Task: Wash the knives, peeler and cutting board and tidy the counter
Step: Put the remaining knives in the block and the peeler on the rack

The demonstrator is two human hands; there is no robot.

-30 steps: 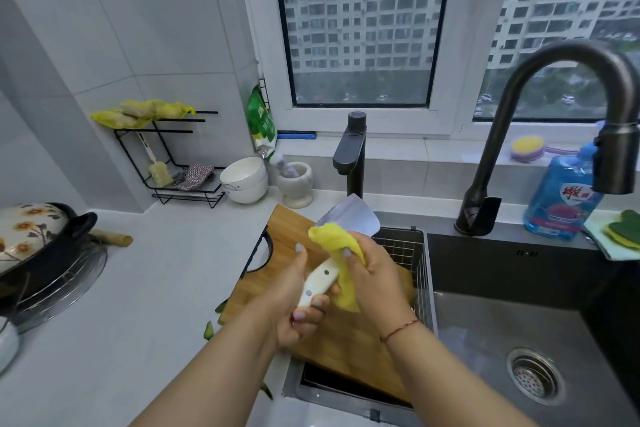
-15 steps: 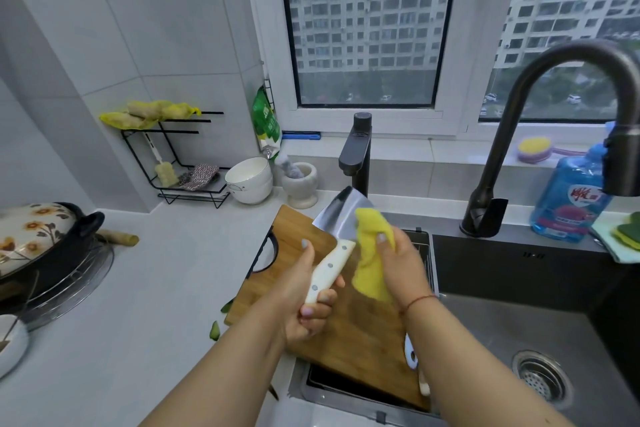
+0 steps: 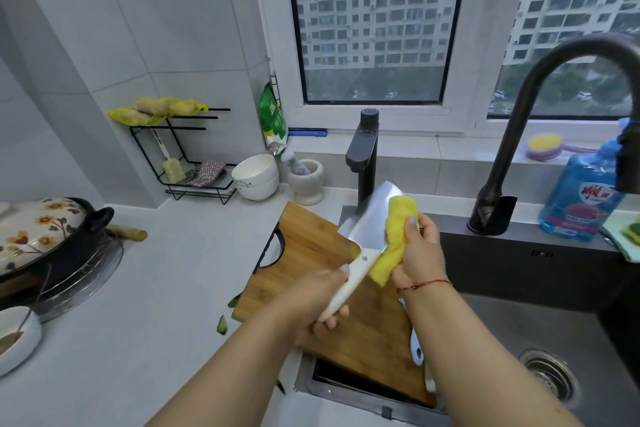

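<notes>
Counter [image 3: 145,288] and dark sink [image 3: 519,333] are bridged by the wooden cutting board [image 3: 311,250], laid partly over the basin's left edge. Above the board a cleaver [image 3: 367,229] is held blade-up, its white handle wrapped by the curled fingers of the left hand [image 3: 318,302]. A yellow cloth [image 3: 394,236] is pinched against the blade by the right hand [image 3: 420,250].

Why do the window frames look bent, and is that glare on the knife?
Head view: the wide-angle lens bows straight lines near the edges, like the window frame; soft daylight from the window leaves a pale sheen on the cleaver blade; the big faucet at the right looks slightly soft.
</notes>
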